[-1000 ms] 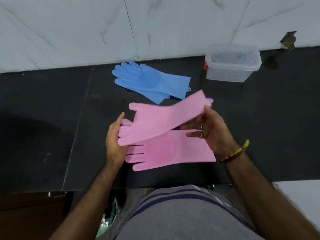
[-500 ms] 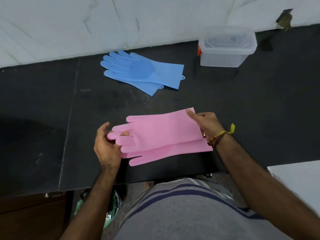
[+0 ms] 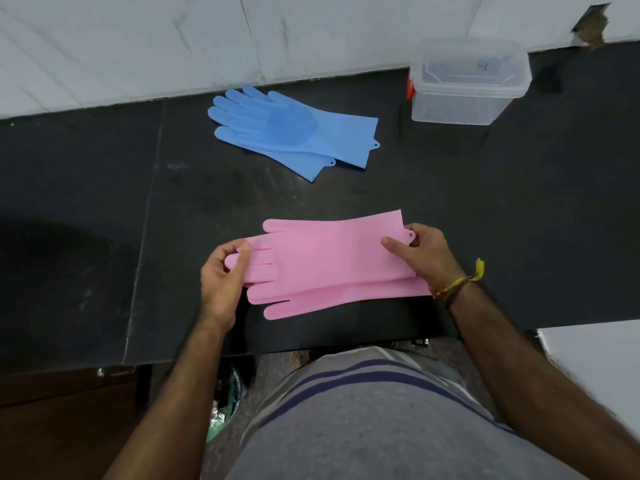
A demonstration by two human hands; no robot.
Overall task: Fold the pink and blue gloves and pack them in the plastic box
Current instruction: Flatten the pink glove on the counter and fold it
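Upper pink glove (image 3: 329,247) now flat, aligned.

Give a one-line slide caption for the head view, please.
Both hands align stacked pink gloves; blue gloves and box wait.

The lower pink glove (image 3: 311,299) lies mostly hidden under the upper pink glove (image 3: 329,251); only its near edge and fingertips show. The second blue glove (image 3: 304,164) is likewise largely covered by the top blue glove (image 3: 287,129). What lies inside the plastic box (image 3: 467,84), upper right, is too hazy to tell. The left hand (image 3: 221,275) hides some pink fingertips. The counter (image 3: 69,202) runs off both side edges.
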